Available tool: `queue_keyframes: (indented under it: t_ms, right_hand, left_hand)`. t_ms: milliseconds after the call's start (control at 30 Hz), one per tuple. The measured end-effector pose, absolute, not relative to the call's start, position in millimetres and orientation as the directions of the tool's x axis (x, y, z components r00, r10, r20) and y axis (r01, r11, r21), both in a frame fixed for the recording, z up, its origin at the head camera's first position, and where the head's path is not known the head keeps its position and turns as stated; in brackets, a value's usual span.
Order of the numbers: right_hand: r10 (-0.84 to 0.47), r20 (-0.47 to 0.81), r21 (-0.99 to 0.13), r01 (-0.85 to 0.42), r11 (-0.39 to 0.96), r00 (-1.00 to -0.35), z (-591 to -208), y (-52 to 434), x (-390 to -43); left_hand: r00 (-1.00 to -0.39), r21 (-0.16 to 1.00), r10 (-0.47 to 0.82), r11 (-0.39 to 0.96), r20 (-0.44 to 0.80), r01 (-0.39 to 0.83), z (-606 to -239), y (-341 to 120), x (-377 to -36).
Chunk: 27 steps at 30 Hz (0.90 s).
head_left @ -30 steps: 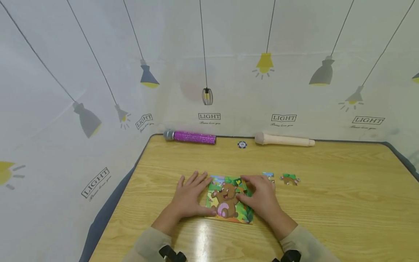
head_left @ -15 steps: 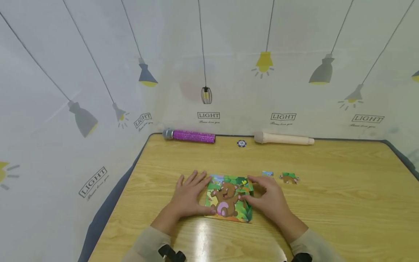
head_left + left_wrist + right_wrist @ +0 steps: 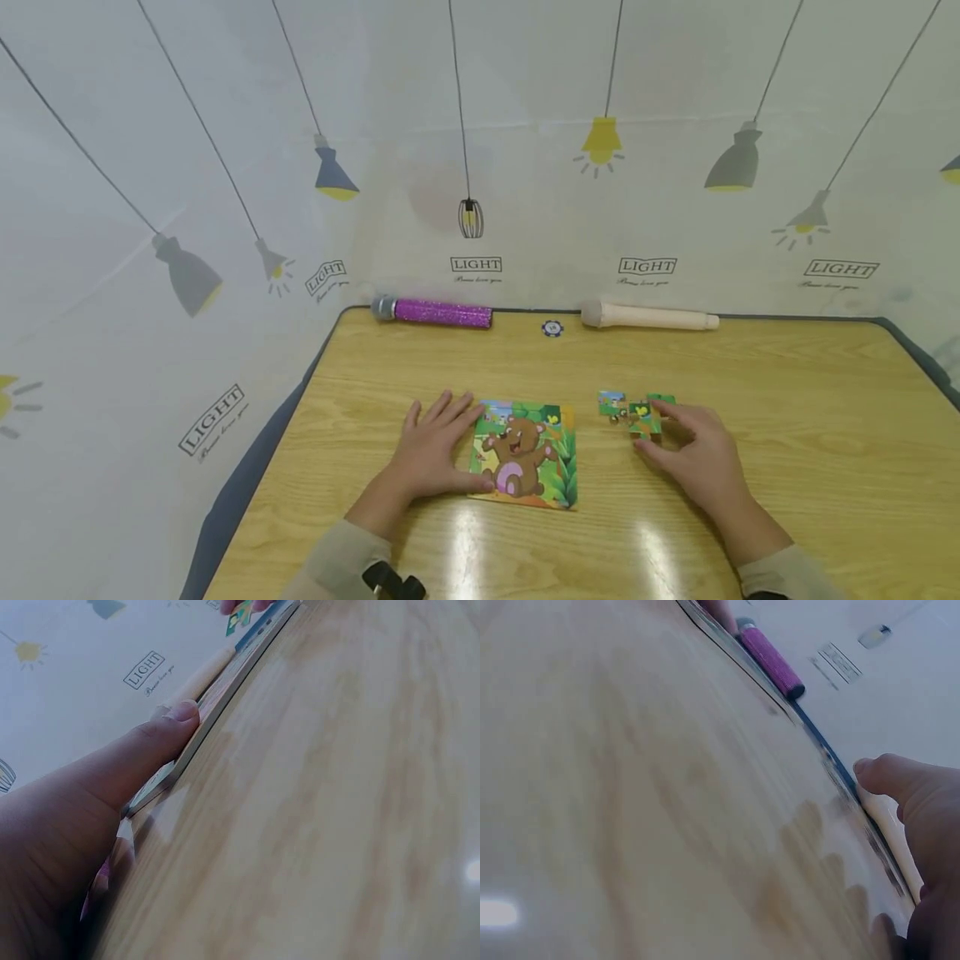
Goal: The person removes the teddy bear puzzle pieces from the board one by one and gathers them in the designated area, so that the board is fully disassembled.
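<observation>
Right hand [image 3: 693, 458] off bear puzzle board [image 3: 525, 454], now right of centre, fingers loosely spread over loose puzzle pieces [image 3: 637, 410], nothing pinched. Left hand [image 3: 435, 450] flat, thumb against board's left edge. Risk: fingertips nudge pieces, scattering them; board slides if left hand eases.

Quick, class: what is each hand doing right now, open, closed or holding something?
Left hand: open, fingers flat, thumb against the bear puzzle edge.
Right hand: fingertips on the loose puzzle pieces; grip cannot be told.
</observation>
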State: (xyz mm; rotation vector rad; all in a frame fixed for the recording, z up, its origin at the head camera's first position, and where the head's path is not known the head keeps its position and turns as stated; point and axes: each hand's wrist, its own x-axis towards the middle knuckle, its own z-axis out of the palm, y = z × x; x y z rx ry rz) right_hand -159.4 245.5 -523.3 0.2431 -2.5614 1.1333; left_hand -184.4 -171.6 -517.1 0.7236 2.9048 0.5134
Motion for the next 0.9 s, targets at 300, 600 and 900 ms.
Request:
queue_keyframes:
  t_ms: [300,600,900]
  right_hand:
    - [0.098,0.367,-0.653,-0.182,0.735,-0.925,-520,288,-160]
    - [0.15,0.302,-0.669,-0.098,0.737,-0.941,-522,310,-162]
    - [0.168,0.279,-0.645,-0.055,0.762,-0.946,-521,320,-164]
  left_hand:
    - [-0.882,0.353,0.47,0.825,0.001,0.44,-517,-173,-183]
    - [-0.88,0.364,0.475,0.818,0.011,0.446,-519,-172,-184]
    - [-0.883,0.372,0.47,0.819,0.002,0.437,-520,-173,-185]
